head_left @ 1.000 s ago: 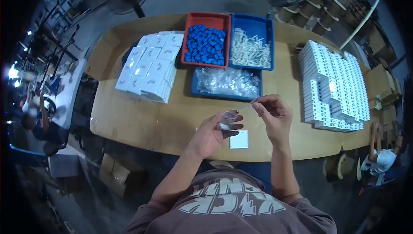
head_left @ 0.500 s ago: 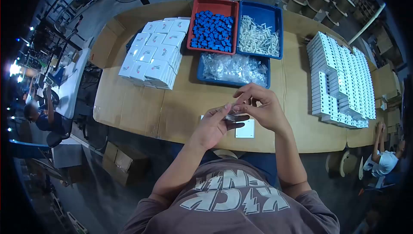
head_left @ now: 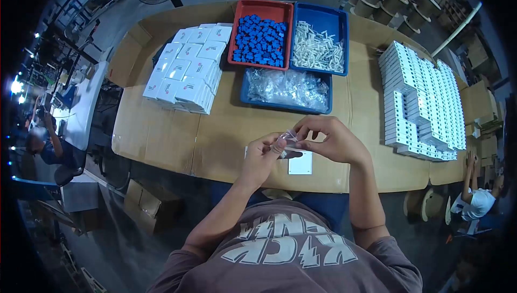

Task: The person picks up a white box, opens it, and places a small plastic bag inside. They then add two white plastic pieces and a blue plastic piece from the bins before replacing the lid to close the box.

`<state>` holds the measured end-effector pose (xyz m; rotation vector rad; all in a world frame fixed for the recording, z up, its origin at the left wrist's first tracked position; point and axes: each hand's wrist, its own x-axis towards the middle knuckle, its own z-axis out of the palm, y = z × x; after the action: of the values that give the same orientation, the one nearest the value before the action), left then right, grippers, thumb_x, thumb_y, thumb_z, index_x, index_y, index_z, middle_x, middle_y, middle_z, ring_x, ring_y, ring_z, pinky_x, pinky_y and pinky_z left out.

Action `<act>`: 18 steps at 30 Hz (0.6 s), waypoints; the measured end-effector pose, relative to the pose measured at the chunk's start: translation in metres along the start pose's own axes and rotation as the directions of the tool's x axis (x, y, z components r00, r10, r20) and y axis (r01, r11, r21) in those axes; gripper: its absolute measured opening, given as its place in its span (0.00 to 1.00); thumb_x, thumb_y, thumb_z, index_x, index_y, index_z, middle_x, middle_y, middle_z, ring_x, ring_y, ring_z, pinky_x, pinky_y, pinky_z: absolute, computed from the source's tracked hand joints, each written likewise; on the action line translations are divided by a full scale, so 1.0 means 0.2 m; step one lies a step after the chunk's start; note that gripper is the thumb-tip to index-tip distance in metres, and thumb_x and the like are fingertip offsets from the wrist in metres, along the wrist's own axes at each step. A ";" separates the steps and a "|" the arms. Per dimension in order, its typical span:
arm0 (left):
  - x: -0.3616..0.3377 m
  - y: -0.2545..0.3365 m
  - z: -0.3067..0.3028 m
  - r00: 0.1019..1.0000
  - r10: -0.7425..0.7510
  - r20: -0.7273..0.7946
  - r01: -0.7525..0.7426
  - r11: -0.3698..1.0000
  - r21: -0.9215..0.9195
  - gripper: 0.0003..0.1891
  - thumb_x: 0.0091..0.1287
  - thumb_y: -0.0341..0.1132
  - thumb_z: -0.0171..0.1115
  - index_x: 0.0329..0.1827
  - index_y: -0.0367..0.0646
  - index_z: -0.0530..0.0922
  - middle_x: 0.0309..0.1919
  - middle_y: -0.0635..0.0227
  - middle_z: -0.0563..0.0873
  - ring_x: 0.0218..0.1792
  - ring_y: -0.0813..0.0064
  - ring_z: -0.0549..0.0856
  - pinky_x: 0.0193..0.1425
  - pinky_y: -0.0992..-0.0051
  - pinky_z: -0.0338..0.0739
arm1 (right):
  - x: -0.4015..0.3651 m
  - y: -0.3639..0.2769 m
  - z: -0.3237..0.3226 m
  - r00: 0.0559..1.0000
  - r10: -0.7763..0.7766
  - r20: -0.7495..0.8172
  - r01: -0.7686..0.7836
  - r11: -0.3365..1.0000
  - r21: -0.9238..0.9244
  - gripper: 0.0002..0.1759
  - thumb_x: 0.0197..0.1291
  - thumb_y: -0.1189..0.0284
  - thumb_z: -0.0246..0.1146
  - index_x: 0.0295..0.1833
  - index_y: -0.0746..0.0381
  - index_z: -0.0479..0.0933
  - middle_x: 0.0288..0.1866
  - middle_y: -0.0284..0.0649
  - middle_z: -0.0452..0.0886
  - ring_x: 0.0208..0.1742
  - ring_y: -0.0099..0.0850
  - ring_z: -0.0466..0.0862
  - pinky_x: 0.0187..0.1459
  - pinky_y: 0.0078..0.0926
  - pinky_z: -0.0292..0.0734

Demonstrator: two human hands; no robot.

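Between my hands is a small clear plastic bag (head_left: pixel 289 136), held above the cardboard surface. My left hand (head_left: pixel 259 158) is closed on the bag's left side, thumb on top. With thumb and forefinger, my right hand (head_left: pixel 335 141) pinches its right edge. Something small and whitish shows near my left fingertips; I cannot make out what it is. Just below my hands lies a flat white square piece (head_left: pixel 300 166), partly covered by them. Beyond them, a low blue tray (head_left: pixel 253 102) holds many clear bags (head_left: pixel 288 87).
A red tray (head_left: pixel 258 6) of blue pieces (head_left: pixel 261 40) and a blue tray (head_left: pixel 329 16) of white plug-like pieces (head_left: pixel 316 52) stand behind. White packets (head_left: pixel 188 67) are stacked left, white slotted units (head_left: pixel 423 102) right. Two people (head_left: pixel 56 147) (head_left: pixel 479 199) sit at the sides.
The bag now shows more plainly, standing up between my fingers. My right fingers have lowered slightly toward my left thumb. The whole view has shifted a little.
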<state>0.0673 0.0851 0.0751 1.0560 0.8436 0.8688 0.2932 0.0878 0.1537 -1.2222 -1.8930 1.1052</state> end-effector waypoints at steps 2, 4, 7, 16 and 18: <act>0.00 0.02 0.01 1.000 0.023 -0.018 -0.022 0.999 0.028 0.20 0.81 0.45 0.66 0.57 0.34 0.86 0.44 0.69 0.91 0.45 0.84 0.86 0.52 0.81 0.80 | -0.01 0.01 0.00 0.997 0.081 0.006 -0.081 0.996 0.042 0.08 0.64 0.72 0.76 0.41 0.65 0.86 0.41 0.38 0.90 0.41 0.28 0.88 0.45 0.29 0.81; 0.00 0.04 0.01 0.998 0.048 -0.036 -0.046 0.998 0.051 0.18 0.80 0.43 0.66 0.56 0.34 0.86 0.44 0.70 0.91 0.45 0.84 0.86 0.52 0.81 0.80 | -0.01 0.03 0.02 0.992 0.125 -0.015 -0.123 0.988 0.096 0.07 0.64 0.72 0.76 0.41 0.64 0.86 0.39 0.36 0.89 0.40 0.24 0.87 0.44 0.27 0.81; 0.00 0.03 0.02 0.992 0.119 -0.048 -0.116 0.991 0.062 0.16 0.81 0.40 0.66 0.56 0.33 0.86 0.44 0.70 0.91 0.45 0.85 0.86 0.52 0.81 0.80 | -0.02 0.06 0.09 0.983 0.134 -0.126 -0.108 0.975 0.195 0.08 0.64 0.73 0.77 0.44 0.65 0.86 0.38 0.34 0.89 0.39 0.21 0.87 0.44 0.25 0.81; 0.01 0.00 0.05 0.962 0.208 -0.177 -0.199 0.978 0.070 0.10 0.78 0.33 0.69 0.51 0.34 0.86 0.41 0.71 0.90 0.43 0.85 0.85 0.51 0.82 0.79 | -0.05 0.10 0.21 0.947 0.166 -0.273 -0.037 0.905 0.424 0.18 0.65 0.77 0.75 0.59 0.66 0.83 0.44 0.33 0.87 0.47 0.21 0.86 0.49 0.23 0.83; 0.01 0.01 0.06 0.939 0.254 -0.234 -0.241 0.967 0.081 0.11 0.77 0.36 0.70 0.50 0.35 0.87 0.40 0.73 0.90 0.41 0.87 0.83 0.47 0.82 0.78 | -0.05 0.12 0.25 0.936 0.206 -0.286 -0.021 0.843 0.538 0.17 0.67 0.75 0.75 0.58 0.67 0.83 0.44 0.33 0.87 0.47 0.20 0.86 0.48 0.23 0.83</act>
<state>0.0783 0.0828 0.0806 1.1320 0.9531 1.2137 0.2643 0.0669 0.1093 -1.1189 -1.1589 1.2787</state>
